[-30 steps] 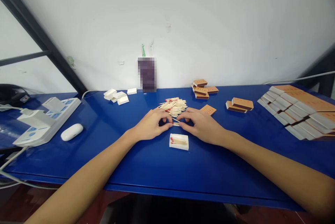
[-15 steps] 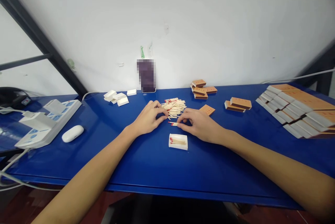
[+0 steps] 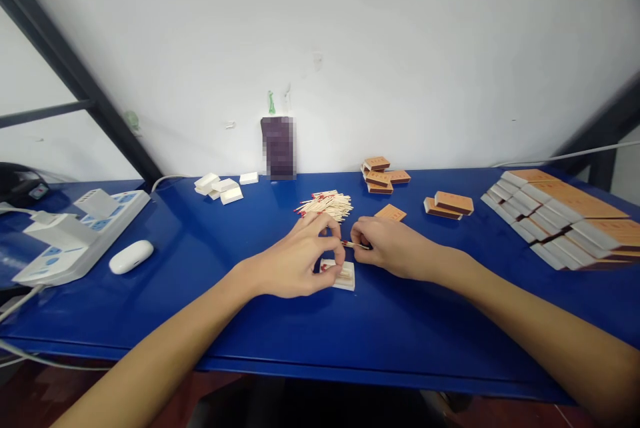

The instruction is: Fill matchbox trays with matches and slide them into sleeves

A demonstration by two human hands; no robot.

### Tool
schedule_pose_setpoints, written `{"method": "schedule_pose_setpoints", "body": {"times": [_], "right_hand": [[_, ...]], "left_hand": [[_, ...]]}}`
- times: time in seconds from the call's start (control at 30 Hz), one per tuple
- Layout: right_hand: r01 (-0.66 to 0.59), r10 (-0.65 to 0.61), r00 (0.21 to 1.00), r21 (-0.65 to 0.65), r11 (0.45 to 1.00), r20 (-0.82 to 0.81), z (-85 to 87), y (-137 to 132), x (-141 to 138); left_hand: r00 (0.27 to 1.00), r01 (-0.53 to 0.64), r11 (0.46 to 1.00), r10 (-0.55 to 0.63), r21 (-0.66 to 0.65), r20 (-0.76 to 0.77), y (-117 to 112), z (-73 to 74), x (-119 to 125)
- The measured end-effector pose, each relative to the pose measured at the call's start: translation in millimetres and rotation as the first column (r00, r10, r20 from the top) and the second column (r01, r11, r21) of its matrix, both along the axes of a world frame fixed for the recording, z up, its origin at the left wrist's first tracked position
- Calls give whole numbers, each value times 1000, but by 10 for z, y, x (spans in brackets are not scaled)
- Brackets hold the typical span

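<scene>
My right hand (image 3: 383, 245) pinches matches (image 3: 361, 247) between thumb and fingers, their red heads pointing left; how many I cannot tell. Just below lies a small white matchbox tray (image 3: 346, 285) with a few matches in it. Reaching over that tray is my left hand (image 3: 305, 255), its thumb and forefinger curled together in a pinch. Whatever is between those fingertips, if anything, is hidden. Behind both hands a loose pile of red-headed matches (image 3: 330, 205) is spread on the blue table (image 3: 280, 335).
White trays (image 3: 220, 187) lie at the back left. Orange matchbox sleeves (image 3: 377, 176) are heaped at the back, with a flat orange piece (image 3: 391, 213) nearer. Stacked matchboxes (image 3: 565, 215) fill the right side. A power strip (image 3: 90, 241) and white case (image 3: 131, 257) sit left.
My left hand has moved right and toward me, from the match pile to over the tray. My right hand, still holding matches, has shifted slightly right and nearer. The view has tilted a little.
</scene>
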State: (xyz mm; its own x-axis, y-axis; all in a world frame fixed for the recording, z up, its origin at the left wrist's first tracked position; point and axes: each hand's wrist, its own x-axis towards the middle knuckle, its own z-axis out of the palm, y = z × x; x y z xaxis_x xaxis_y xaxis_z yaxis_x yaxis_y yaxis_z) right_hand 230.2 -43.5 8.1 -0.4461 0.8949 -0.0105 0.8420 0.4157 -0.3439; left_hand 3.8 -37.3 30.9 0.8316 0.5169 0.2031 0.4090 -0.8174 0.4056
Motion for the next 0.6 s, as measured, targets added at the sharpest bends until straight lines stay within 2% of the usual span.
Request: {"method": "schedule_pose_setpoints", "body": {"times": [0.07,0.17,0.23,0.3,0.43,0.53,0.6], "right_hand": [[-21,21,1000,17,1000,0,-25,-6,10],[-25,28,998,48,999,-57,-60,-13,29],[-5,13,993,62,998,-119,-53,-27,33],[7,3,983,51,999,-184,-7,-60,21],[-48,41,960,-18,999,-278,122,-213,-71],[-101,91,964,-27,995,-250,131,-355,-177],[-119,116,976,-4,993,-186,95,-421,-238]], "left_hand": [[999,27,999,-28,-28,-20,-63,2,25],[999,14,1000,-13,-16,40,-1,-35,20],[990,-56,998,53,20,132,111,-76,-15],[965,-174,983,157,65,211,242,-133,-71],[940,-320,937,297,137,167,440,-271,-185],[948,-313,935,296,165,120,462,-315,-207],[968,-245,956,232,161,97,420,-290,-184]]}}
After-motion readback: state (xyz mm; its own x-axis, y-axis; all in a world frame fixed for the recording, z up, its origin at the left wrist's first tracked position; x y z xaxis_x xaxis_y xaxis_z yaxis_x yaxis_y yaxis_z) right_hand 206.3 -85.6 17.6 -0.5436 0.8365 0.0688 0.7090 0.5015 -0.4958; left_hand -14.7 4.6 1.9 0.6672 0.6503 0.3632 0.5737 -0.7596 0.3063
